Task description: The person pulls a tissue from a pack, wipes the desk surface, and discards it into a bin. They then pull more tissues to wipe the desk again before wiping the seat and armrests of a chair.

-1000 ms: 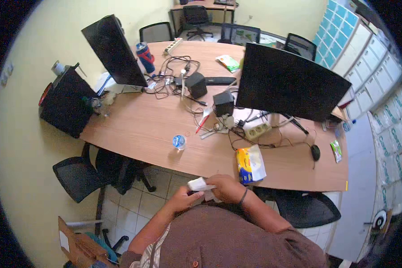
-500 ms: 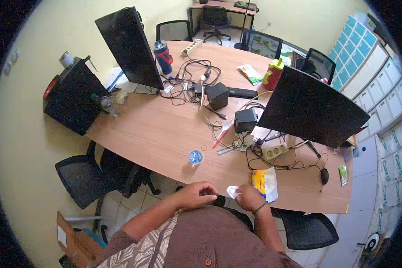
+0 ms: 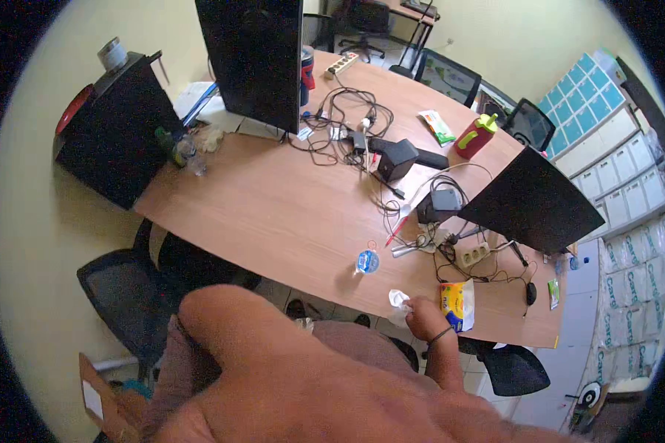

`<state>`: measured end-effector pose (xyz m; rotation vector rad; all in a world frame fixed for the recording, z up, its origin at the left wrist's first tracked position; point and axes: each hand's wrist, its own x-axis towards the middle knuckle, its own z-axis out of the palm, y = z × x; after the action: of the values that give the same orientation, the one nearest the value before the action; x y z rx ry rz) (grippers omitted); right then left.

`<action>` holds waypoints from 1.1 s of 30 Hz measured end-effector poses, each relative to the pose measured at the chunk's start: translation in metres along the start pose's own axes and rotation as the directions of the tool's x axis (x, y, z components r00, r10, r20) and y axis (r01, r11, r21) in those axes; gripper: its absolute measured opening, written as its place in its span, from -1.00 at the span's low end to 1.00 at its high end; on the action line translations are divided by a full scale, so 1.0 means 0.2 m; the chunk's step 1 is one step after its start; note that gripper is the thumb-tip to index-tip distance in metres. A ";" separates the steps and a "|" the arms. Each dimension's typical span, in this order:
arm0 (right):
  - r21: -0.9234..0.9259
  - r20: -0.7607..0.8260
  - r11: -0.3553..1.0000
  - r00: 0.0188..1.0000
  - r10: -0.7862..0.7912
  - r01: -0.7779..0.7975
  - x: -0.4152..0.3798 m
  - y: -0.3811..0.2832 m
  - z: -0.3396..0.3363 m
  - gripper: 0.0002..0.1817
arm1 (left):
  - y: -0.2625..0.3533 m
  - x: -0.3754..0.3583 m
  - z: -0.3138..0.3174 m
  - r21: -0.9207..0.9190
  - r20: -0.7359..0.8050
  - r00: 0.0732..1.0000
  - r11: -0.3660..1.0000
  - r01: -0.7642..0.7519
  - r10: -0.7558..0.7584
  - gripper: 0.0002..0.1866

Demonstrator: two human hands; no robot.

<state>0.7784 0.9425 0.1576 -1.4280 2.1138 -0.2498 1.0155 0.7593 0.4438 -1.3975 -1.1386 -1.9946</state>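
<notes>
My right hand (image 3: 427, 319) is closed on a crumpled white tissue (image 3: 399, 299) by the table's near edge. Just right of that hand lies a yellow and blue tissue pack (image 3: 458, 304). A sealed plastic water cup (image 3: 366, 261) stands on the table, up and left of the tissue. My left arm is bent across my chest, very near the camera. Blurred at the bottom of the view, my left hand (image 3: 428, 413) has its fingers hidden from sight.
The wooden table (image 3: 273, 214) carries two monitors (image 3: 536, 199), tangled cables, small black speakers (image 3: 397, 161), a power strip (image 3: 474, 255) and a red bottle (image 3: 476, 137). A black cabinet (image 3: 118, 133) stands at left. Mesh chairs (image 3: 114, 303) surround the table.
My left arm has risen from the table edge toward the camera and now covers much of my torso. My right hand still holds the tissue. The whole view has shifted.
</notes>
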 end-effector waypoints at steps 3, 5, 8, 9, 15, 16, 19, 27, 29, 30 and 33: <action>-0.032 0.025 0.999 1.000 0.005 -0.004 0.01 -0.12 -0.01 -0.69 | 0.16 -0.11 -0.08 -0.136 0.138 0.990 0.991 -0.012 0.031 -0.26; -0.006 0.041 0.986 0.985 0.165 -0.165 -0.01 -0.17 0.03 -0.69 | 0.22 -0.17 -0.13 -0.158 0.122 0.991 0.986 -0.044 0.064 -0.25; -0.001 0.038 0.979 0.979 0.202 -0.202 -0.08 -0.14 0.13 -0.71 | 0.13 -0.26 -0.19 0.150 -0.359 0.907 0.972 -0.179 0.222 -0.33; -0.004 0.032 0.980 0.979 0.200 -0.200 -0.08 -0.11 0.14 -0.72 | 0.11 -0.39 -0.29 0.164 -0.373 0.924 0.986 -0.018 0.079 -0.32; 0.022 0.118 0.930 0.925 0.361 -0.366 -0.16 -0.11 0.12 -0.73 | -0.47 -1.26 -0.64 0.374 -0.846 0.374 0.076 0.924 -0.380 -0.25; 0.025 0.117 0.928 0.923 0.366 -0.371 -0.18 -0.11 0.11 -0.73 | -0.55 -1.40 -0.65 0.373 -0.870 0.336 -0.036 0.927 -0.360 -0.12; 0.000 0.074 0.945 0.942 0.326 -0.327 -0.19 -0.07 0.08 -0.72 | -0.71 -1.54 -0.68 0.416 -0.875 0.316 -0.234 0.879 -0.368 0.10; 0.052 0.130 0.953 0.948 0.290 -0.298 -0.21 0.15 0.10 -0.70 | -0.95 -1.60 -0.74 0.554 -0.808 0.348 -0.408 0.726 -0.476 0.24; 0.055 0.099 0.960 0.958 0.268 -0.274 -0.23 0.19 0.09 -0.70 | -1.00 -1.65 -0.78 0.598 -0.786 0.387 -0.435 0.673 -0.481 0.24; 0.077 0.105 0.954 0.954 0.282 -0.290 -0.23 0.24 0.11 -0.71 | -1.01 -1.67 -0.80 0.597 -0.789 0.386 -0.447 0.666 -0.478 0.24; 0.131 0.142 0.950 0.954 0.265 -0.283 -0.22 0.33 0.08 -0.73 | -1.02 -1.70 -0.83 0.503 -0.833 0.318 -0.381 0.776 -0.453 0.24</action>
<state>0.7474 1.0110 0.1292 -1.0220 2.1133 -0.2011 0.9048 0.7047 0.0326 0.5809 -2.7621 -1.0087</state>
